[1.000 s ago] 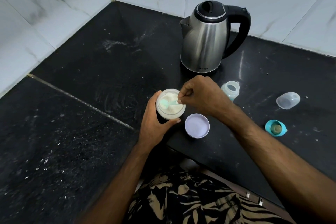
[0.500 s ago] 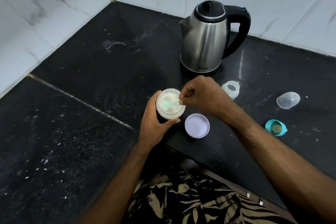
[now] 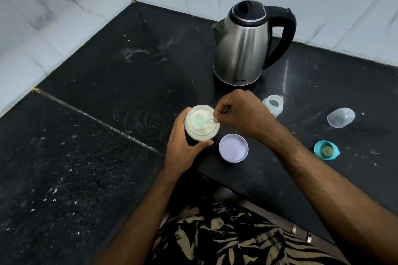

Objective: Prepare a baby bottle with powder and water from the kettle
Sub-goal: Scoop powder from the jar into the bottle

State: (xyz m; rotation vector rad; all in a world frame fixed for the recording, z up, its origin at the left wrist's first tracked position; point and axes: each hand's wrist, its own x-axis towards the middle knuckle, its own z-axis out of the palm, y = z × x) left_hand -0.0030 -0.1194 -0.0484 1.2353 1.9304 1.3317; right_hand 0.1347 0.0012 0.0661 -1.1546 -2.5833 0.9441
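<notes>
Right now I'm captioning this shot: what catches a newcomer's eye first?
The steel kettle stands at the back of the black counter. In front of it, the left hand holds an open powder jar while the right hand pinches a teal scoop in the powder. The open baby bottle waits just right.

counter (image 3: 107, 157) left open, kettle (image 3: 241, 49) behind

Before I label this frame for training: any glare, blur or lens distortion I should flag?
Head view: wide-angle bending curves the wall tile lines near the edges; a bright vertical streak of glare on the black counter right of the kettle, whose steel shows soft highlights; the scoop in the powder jar is sharp.
</notes>
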